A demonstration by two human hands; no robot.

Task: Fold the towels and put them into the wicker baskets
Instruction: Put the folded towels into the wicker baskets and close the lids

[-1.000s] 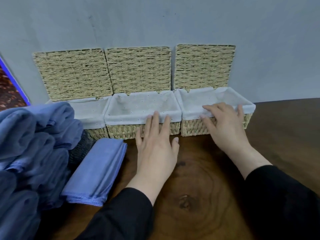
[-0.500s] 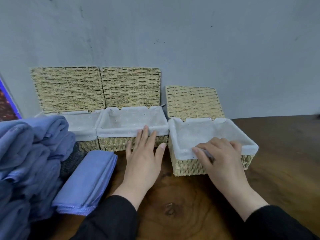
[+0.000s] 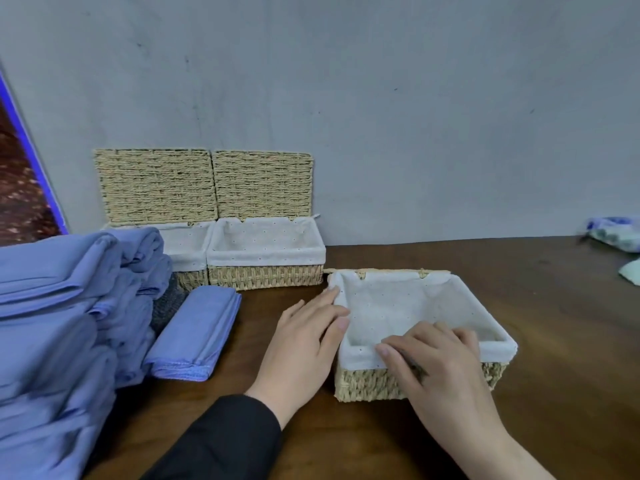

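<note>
A wicker basket [image 3: 419, 341] with a white liner sits on the wooden table [image 3: 554, 341], and everything else lies around it. The right hand [image 3: 440, 368] curls over its near rim, fingers inside the liner, while the left hand [image 3: 304, 344] lies flat against its left wall. Behind and to its left two more lined baskets [image 3: 266, 254] stand by the wall with lids upright; left of it lie a folded blue towel [image 3: 197, 334] and a pile of blue towels [image 3: 69, 323].

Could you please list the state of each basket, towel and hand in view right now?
Near basket: pulled forward, empty, lid down behind.
Middle basket: at wall, empty, lid up.
Left basket: lid up, partly hidden.
Folded towel: flat on table.
Towel pile: stacked.
Left hand: open, touching near basket.
Right hand: gripping front rim.
</note>
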